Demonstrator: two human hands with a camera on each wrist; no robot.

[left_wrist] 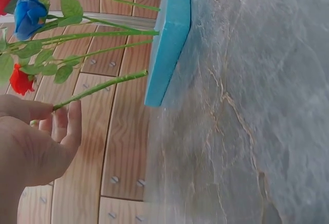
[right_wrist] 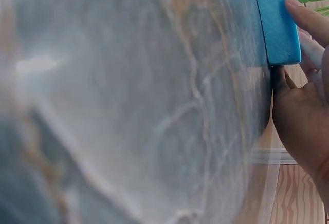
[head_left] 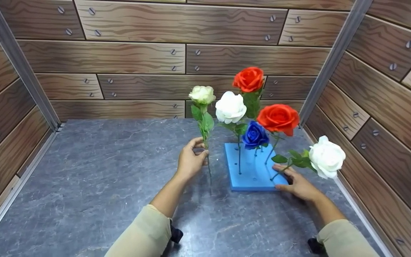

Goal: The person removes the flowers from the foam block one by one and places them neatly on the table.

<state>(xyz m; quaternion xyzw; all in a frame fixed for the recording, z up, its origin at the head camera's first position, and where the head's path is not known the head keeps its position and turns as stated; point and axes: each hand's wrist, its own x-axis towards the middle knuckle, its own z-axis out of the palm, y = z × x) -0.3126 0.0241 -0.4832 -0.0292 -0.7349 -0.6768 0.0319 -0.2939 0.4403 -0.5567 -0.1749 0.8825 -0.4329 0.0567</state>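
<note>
A blue block (head_left: 252, 185) holds two red roses (head_left: 279, 118), two white roses (head_left: 231, 107) and a blue rose (head_left: 254, 135), the half-closed right hand (head_left: 300, 186) gripping its near right corner, the left hand (head_left: 190, 160), thumb and fingers together, pinching a pale rose (head_left: 202, 95) left of it

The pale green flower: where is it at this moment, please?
In the head view, the pale green flower is near the middle, upright in the left hand, left of the blue block and the nearest white flower.

Left hand (head_left: 190, 160) pinches, left forearm (head_left: 168, 198) toward one o'clock; right hand (head_left: 300, 185) grips, right forearm (head_left: 328, 210) pointing past ten.
</note>
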